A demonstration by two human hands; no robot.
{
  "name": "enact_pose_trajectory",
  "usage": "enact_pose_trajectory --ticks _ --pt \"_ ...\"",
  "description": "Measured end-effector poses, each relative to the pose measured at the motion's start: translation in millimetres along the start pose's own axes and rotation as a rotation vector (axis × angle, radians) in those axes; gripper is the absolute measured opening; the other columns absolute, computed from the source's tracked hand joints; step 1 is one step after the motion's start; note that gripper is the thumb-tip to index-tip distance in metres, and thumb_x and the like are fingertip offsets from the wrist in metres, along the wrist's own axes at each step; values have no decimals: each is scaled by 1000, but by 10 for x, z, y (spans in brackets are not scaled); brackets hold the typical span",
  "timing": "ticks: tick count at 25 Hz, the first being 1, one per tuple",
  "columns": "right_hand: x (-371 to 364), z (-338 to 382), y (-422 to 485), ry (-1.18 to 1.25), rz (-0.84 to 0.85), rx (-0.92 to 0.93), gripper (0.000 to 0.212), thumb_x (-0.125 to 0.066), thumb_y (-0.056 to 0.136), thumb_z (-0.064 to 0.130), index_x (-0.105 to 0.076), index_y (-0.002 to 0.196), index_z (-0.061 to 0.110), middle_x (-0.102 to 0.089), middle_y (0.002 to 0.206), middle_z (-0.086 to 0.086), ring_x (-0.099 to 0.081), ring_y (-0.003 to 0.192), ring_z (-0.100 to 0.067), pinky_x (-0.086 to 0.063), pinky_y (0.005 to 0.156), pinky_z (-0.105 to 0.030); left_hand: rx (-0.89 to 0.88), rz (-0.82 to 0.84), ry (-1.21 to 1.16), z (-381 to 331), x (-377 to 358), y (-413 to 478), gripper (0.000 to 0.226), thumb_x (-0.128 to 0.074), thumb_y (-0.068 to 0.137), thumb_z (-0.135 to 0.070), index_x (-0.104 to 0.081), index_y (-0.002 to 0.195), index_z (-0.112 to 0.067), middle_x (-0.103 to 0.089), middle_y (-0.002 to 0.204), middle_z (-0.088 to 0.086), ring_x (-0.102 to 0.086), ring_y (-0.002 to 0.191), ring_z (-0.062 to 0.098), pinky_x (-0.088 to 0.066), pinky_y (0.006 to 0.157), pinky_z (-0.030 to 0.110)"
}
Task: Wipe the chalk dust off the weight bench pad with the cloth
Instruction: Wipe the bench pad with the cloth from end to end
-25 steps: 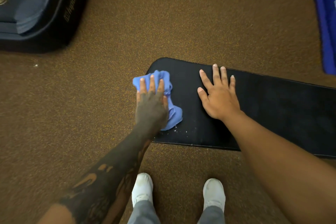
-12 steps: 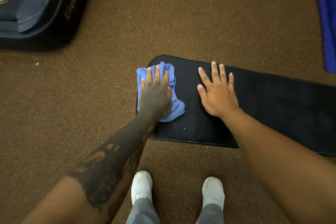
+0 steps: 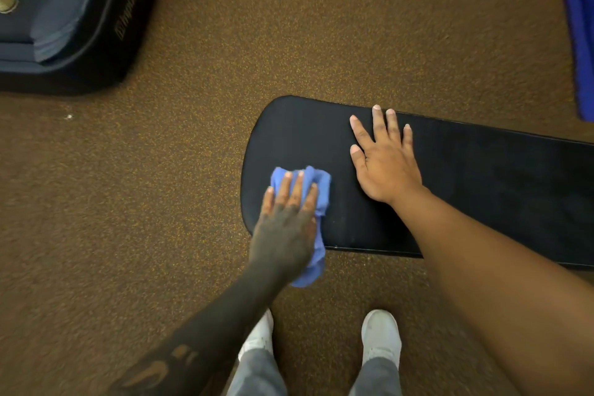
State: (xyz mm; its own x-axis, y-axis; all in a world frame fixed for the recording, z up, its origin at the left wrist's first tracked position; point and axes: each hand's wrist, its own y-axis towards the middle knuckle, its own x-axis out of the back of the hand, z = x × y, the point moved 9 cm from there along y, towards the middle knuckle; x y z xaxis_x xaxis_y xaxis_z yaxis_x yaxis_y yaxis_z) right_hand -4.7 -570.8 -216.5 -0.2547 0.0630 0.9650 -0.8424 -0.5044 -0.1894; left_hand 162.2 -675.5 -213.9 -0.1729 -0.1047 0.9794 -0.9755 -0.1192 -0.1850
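- Left hand (image 3: 284, 228): laid palm-down on the cloth (image 3: 316, 190), fingers extended and held close together, pressing the cloth against the pad. The hand is flat on the fabric; no pinch or fist is formed.
- Cloth: light blue and bunched. One fold shows just beyond the left fingertips, another runs along the thumb side of the hand, and the tail hangs past the near edge of the pad, below the heel of the hand.
- Weight bench pad (image 3: 482, 177): black, with a rounded end. The rounded end lies beyond and to the outer side of the left fingers; the long body extends past the right hand to the frame edge.
- Right hand (image 3: 385, 167): resting palm-down on the pad, fingers spread apart with the thumb splayed toward the left hand. It holds nothing. Its fingertips reach almost to the far edge of the pad.
- Spacing: a strip of bare pad separates the cloth from the right thumb; the two hands do not touch.
- Pad surface: faint pale smudges show on the near portion between the cloth and the right wrist; whether this is chalk dust cannot be determined.
- Floor (image 3: 160, 202): brown speckled surface surrounding the pad.
- White shoes (image 3: 381, 334): below both wrists, near the pad's near edge.
- Dark case (image 3: 74, 10): well beyond the left fingertips, toward the far left corner.
- Blue mat (image 3: 581, 42): well beyond the right fingertips, at the far right edge.
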Motion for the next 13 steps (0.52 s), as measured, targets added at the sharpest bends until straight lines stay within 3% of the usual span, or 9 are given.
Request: enact_pose_trajectory --ticks 4,7,9,13 --pt "11 -47 -2 10 12 20 55 -22 103 37 -8 155 27 3 165 -7 9 150 -27 2 121 -48 161 -86 -109 67 52 -61 55 -24 97 -31 -21 149 -12 -12 161 12 1 147 32 -10 117 49" --pt "46 -317 -28 29 -7 -59 55 -24 103 36 -10 155 24 1 165 -8 7 150 -28 1 121 -47 -51 -86 -79 -768 -19 -68 57 -35 95 -31 -27 148 -12 -13 158 14 -8 147 33 -15 116 52" --pt "71 -476 -57 22 -12 -108 55 -24 103 35 -11 155 24 0 164 -9 6 150 -29 0 120 -48 -171 -26 -30 -1181 -119 -106 60 -36 93 -34 -26 149 -14 -4 158 13 -2 147 32 -8 116 51" --pt "84 -584 -95 20 -16 -87 54 -23 103 36 -11 155 26 0 164 -8 6 150 -28 1 120 -47 -73 28 58 -777 -73 29 77 -31 86 -48 -6 151 -14 6 160 11 6 147 33 -2 116 52"
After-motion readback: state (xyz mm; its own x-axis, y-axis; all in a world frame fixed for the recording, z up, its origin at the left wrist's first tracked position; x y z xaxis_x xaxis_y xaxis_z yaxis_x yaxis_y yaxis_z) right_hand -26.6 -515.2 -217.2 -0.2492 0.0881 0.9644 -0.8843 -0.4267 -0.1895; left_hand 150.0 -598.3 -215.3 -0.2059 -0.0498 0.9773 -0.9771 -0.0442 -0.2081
